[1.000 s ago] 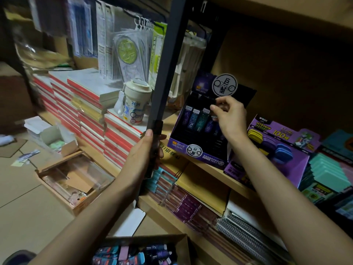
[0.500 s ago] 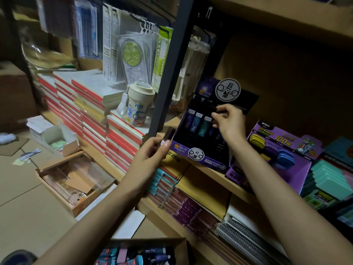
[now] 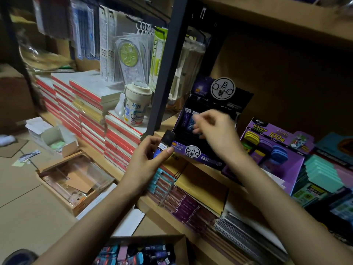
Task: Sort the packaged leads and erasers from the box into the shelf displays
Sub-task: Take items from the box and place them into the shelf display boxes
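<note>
Item 1: the left hand point(image 3: 145, 163) is pinching a lead pack point(image 3: 164, 144) between thumb and fingers. I am seeing the pack held upright, just beside the lower left corner of the display box point(image 3: 208, 158) and in front of the shelf post point(image 3: 166, 64).

Item 2: the right hand point(image 3: 215, 134) is hovering over the display box with its fingers loosely curled. It is blurring in my feed, so I cannot tell whether it has hold of anything. Beside its fingertips, more lead packs point(image 3: 188, 119) are standing in the box's back row.

Item 3: a cardboard box point(image 3: 152, 239) is sitting at the bottom edge, carrying mixed packs point(image 3: 133, 255) in blue, pink and purple.

Item 4: a purple eraser display point(image 3: 267, 131) is standing to the right of the display box, showing yellow, purple and blue erasers. Teal erasers point(image 3: 321, 173) are lying stacked further right.

Item 5: a cup point(image 3: 136, 107) is resting on stacked notebooks point(image 3: 89, 104) left of the post.
</note>
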Demonstrator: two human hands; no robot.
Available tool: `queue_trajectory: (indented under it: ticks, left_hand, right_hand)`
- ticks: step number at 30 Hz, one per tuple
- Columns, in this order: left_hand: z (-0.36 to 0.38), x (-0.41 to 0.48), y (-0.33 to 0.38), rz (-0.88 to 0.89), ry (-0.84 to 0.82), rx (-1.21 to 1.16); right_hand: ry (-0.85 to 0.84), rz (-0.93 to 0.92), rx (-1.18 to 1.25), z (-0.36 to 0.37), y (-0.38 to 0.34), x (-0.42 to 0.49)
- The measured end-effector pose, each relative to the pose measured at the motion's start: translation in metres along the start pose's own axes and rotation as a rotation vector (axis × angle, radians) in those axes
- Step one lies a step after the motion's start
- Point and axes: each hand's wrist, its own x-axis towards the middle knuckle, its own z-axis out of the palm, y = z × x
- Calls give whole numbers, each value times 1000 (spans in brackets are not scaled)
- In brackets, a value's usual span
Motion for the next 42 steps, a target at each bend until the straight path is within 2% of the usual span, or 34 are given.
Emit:
queue_trajectory:
  ticks: [2, 3, 8, 11, 14, 17, 21, 26, 31, 34, 39, 42]
  left_hand:
    - [6, 0, -1, 24, -18, 28]
    - [9, -1, 0, 43, -31, 41]
    - [17, 6, 7, 37, -80, 61]
    - [16, 24, 7, 49, -71, 122]
    - [13, 47, 0, 40, -5, 231]
    - [15, 65, -11, 20, 22, 347]
    - [27, 69, -25, 71, -35, 382]
    - [30, 67, -34, 94, -61, 417]
    - [29, 65, -32, 96, -57, 424]
    - [30, 65, -30, 82, -58, 423]
    - [26, 64, -27, 75, -90, 413]
    - [19, 61, -24, 73, -113, 410]
  right_hand:
    - [-183, 48, 128, 14, -7, -23]
    - [-211, 73, 171, 20, -8, -30]
    - [-139, 62, 240, 11, -10, -31]
    - [-23, 17, 213, -20, -9, -9]
    - [134, -45, 37, -58, -4, 19]
    - [205, -90, -162, -73, 6, 41]
    - [188, -98, -246, -63, 18, 58]
    - [81, -90, -289, -46, 35, 63]
    - [60, -25, -217, -45, 46, 67]
    - [102, 25, -183, -39, 50, 68]
    - [197, -189, -512, -25, 54, 64]
    - [181, -198, -619, -26, 49, 66]
